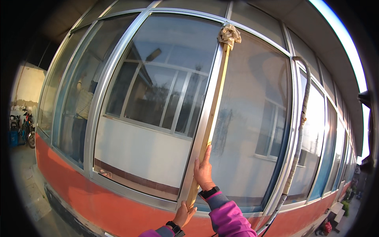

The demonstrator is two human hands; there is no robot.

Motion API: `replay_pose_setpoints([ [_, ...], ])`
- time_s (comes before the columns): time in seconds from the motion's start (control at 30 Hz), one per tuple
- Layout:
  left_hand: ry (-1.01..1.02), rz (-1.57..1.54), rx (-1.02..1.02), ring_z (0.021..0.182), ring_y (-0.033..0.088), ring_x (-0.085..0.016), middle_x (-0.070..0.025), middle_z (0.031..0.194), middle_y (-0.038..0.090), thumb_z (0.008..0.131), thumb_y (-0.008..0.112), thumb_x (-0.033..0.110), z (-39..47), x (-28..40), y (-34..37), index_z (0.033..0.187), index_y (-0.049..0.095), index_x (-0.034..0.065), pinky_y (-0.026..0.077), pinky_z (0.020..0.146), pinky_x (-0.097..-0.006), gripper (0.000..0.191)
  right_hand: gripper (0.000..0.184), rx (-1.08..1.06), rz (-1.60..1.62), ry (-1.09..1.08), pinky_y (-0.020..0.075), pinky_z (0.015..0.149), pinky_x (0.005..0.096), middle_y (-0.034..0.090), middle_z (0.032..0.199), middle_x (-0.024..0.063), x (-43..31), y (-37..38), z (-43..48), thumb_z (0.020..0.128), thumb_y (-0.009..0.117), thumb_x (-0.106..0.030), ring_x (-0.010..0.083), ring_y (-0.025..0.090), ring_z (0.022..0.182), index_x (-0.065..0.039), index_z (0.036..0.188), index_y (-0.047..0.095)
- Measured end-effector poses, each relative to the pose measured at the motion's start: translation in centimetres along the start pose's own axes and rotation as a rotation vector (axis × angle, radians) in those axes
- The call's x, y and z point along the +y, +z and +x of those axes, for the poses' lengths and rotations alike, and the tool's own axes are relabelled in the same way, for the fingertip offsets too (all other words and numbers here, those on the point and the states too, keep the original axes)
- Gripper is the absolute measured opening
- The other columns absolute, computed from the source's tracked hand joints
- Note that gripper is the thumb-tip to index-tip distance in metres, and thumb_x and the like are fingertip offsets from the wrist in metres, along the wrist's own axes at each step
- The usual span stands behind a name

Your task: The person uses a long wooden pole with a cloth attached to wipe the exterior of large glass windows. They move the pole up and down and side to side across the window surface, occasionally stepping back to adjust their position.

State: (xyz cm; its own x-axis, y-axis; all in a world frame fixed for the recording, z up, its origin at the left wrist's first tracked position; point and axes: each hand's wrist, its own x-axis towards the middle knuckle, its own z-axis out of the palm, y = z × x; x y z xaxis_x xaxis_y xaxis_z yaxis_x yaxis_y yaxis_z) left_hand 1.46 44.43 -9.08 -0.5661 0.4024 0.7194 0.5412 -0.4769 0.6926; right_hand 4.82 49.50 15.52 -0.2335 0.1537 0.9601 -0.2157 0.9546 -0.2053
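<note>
A long wooden pole (217,103) stands steeply tilted along the aluminium window frame (202,130). Wrapped around its top end is a crumpled, light-brown cloth (229,35), up near the upper corner of the window. My left hand (183,214) grips the pole near its lower end. Higher up, my right hand (203,171) is around the same pole, its index finger stretched along the wood. To the right of the pole, the glass pane (245,112) carries dark streaky smudges (224,130). The left pane (154,148) looks clearer.
A bent, wrapped pipe (302,118) runs down the right side of the windows. Below them is an orange-red wall (124,201). A person's figure (84,103) shows in the left glass. Bikes (28,127) stand at far left, concrete steps (336,211) at lower right.
</note>
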Motion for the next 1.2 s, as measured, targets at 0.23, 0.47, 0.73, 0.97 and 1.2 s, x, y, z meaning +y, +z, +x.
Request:
replay_pose_setpoints([
  [0.23, -0.054, 0.208, -0.151, 0.096, 0.070, -0.043, -0.0266, 0.101, 0.069, 0.095, 0.074, 0.026, 8.9, 3.2, 0.7, 0.119, 0.047, -0.0047, 0.054, 0.083, -0.0427, 0.048, 0.090, -0.001, -0.306, 0.012, 0.0557, 0.067, 0.0537, 0.066, 0.087, 0.0274, 1.5, 0.7, 8.4, 0.098, 0.057, -0.011, 0.0461, 0.067, 0.074, -0.007, 0.165, -0.002],
  [0.47, -0.036, 0.202, -0.074, 0.095, 0.068, -0.041, -0.0259, 0.102, 0.067, 0.093, 0.071, 0.019, 5.0, 0.1, 0.0, 0.124, 0.043, -0.0050, 0.054, 0.081, -0.0432, 0.048, 0.089, 0.000, -0.227, 0.007, 0.0558, 0.067, 0.0538, 0.064, 0.088, 0.0277, 2.0, 1.8, 3.5, 0.098, 0.056, -0.011, 0.0455, 0.066, 0.075, -0.008, 0.166, -0.001],
  [0.73, -0.053, 0.229, -0.074, 0.097, 0.069, -0.041, -0.0240, 0.101, 0.068, 0.091, 0.071, 0.022, 8.8, 2.3, 0.0, 0.120, 0.051, -0.0032, 0.054, 0.083, -0.0447, 0.043, 0.085, 0.033, -0.327, -0.004, 0.0569, 0.063, 0.0529, 0.062, 0.089, 0.0289, 1.5, 1.9, 7.7, 0.100, 0.055, -0.015, 0.0467, 0.066, 0.072, -0.007, 0.165, 0.001],
  [0.97, -0.138, 0.272, -0.016, 0.105, 0.068, -0.044, -0.0264, 0.108, 0.070, 0.088, 0.072, 0.020, 1.9, -1.9, -1.7, 0.121, 0.050, -0.0032, 0.054, 0.088, -0.0461, 0.045, 0.086, -0.013, -0.292, 0.054, 0.0562, 0.066, 0.0534, 0.061, 0.099, 0.0312, 1.6, 4.1, -1.0, 0.100, 0.058, -0.013, 0.0484, 0.066, 0.077, -0.005, 0.165, 0.001],
  [1.2, -0.284, 0.358, 0.042, 0.095, 0.072, -0.042, -0.0239, 0.098, 0.072, 0.088, 0.072, 0.019, -9.8, -6.3, -5.1, 0.120, 0.049, -0.0035, 0.057, 0.080, -0.0454, 0.046, 0.086, -0.010, -0.196, 0.056, 0.0553, 0.063, 0.0505, 0.058, 0.098, 0.0256, -0.1, 6.6, -13.4, 0.100, 0.061, -0.014, 0.0439, 0.065, 0.075, -0.003, 0.164, 0.005],
])
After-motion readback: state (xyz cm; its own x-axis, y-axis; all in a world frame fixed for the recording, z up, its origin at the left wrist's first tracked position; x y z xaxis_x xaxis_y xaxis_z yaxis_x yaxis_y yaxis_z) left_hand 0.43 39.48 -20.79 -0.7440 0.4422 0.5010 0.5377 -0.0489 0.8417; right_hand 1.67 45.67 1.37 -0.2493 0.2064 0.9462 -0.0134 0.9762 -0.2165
